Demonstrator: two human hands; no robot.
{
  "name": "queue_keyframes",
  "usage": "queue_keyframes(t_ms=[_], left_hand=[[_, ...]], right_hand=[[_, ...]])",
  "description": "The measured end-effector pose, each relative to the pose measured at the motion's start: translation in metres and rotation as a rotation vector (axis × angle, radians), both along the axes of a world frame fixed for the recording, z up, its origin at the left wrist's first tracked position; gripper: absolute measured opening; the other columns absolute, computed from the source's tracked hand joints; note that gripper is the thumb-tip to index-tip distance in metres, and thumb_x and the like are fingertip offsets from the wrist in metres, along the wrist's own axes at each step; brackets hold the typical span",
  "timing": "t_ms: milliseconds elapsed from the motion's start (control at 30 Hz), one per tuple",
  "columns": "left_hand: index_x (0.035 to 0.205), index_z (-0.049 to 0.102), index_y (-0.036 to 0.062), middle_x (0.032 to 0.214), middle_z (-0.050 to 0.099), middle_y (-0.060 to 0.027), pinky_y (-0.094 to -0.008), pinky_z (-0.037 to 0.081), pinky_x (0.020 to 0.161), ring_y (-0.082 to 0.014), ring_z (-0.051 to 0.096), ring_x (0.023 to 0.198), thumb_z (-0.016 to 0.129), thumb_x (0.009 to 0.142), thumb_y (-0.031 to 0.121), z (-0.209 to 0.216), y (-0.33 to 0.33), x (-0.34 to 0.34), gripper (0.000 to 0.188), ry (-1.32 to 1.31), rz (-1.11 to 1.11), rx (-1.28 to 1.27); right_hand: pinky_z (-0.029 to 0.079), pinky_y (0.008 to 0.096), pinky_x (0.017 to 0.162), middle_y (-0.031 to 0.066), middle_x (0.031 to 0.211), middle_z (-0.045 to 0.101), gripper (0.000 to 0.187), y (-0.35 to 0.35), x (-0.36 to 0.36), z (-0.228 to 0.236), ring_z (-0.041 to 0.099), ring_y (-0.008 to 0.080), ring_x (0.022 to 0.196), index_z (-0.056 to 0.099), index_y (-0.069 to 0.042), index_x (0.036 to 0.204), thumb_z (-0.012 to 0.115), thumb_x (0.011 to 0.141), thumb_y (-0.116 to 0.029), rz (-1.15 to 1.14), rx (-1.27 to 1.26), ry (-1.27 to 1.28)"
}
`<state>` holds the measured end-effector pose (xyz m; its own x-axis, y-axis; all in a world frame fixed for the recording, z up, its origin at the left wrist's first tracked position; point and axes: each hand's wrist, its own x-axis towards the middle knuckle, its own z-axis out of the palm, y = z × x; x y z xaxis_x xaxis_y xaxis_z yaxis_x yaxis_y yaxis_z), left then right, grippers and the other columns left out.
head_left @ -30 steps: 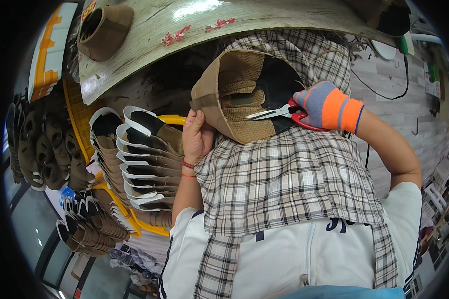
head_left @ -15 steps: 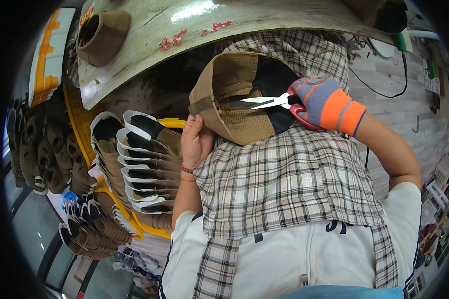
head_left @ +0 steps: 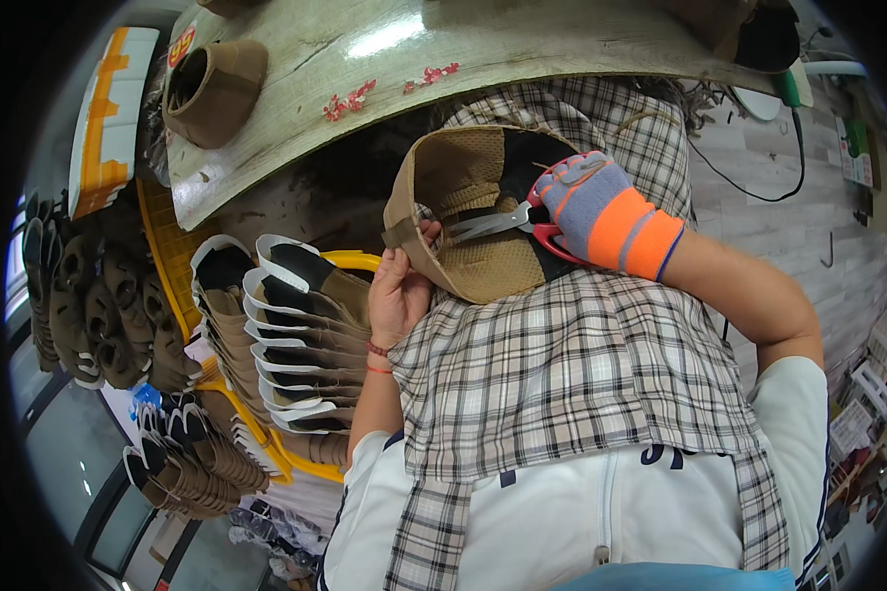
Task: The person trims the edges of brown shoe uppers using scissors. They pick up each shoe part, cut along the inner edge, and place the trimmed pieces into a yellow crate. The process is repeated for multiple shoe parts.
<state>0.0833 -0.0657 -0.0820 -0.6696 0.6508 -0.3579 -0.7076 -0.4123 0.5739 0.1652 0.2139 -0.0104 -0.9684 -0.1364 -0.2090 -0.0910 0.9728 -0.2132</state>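
Observation:
A hollow brown sewn fabric piece (head_left: 483, 278), with perforated lining and a black section, rests above my lap. My left hand (head_left: 396, 300), bare, pinches its left edge by a brown tab; some of its fingers show inside the opening. My right hand (head_left: 601, 212), in a grey and orange glove, is closed round the red handles of a pair of scissors (head_left: 491, 226). The blades reach into the opening, their tips close to my left fingers. Whether they touch thread or cloth cannot be made out.
A light-topped table (head_left: 296, 98) curves across the front, bearing a similar brown piece (head_left: 222, 89). To the left, stacks of brown and black pieces with white edges (head_left: 301, 325) stand by yellow baskets (head_left: 161, 246). A checked apron (head_left: 562, 384) covers my lap. A black cord (head_left: 798, 158) hangs at right.
The scissors and my right hand have shifted left and slightly down, deeper into the piece. The blades have turned, their tips now nearer my left fingers, which show inside the opening.

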Motion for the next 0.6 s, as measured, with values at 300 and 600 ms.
queue_keyframes(t_ms=[300, 600], left_hand=[[0.129, 0.048, -0.0047, 0.134, 0.049, -0.0187, -0.0410, 0.035, 0.107, -0.0289, 0.047, 0.124, 0.047, 0.093, 0.016, -0.012, 0.009, 0.001, 0.041, 0.052, -0.056, -0.141], [0.121, 0.054, -0.0010, 0.124, 0.055, -0.0177, -0.0398, 0.040, 0.100, -0.0296, 0.053, 0.116, 0.050, 0.087, 0.009, 0.017, 0.072, -0.010, 0.036, 0.310, -0.301, -0.345]], right_hand=[[0.047, 0.0445, 0.059, 0.0161, 0.065, 0.058, 0.018, 0.018, 0.029, -0.018, 0.056, 0.0378, 0.064, 0.059, -0.007, 0.063, 0.059, 0.065, -0.025, -0.160, -0.457, 0.385], [0.046, 0.0394, 0.073, 0.0042, 0.087, 0.064, 0.031, 0.014, 0.038, -0.043, 0.061, 0.0268, 0.086, 0.066, -0.015, 0.092, 0.066, 0.069, -0.035, -0.219, -0.308, 0.265]])
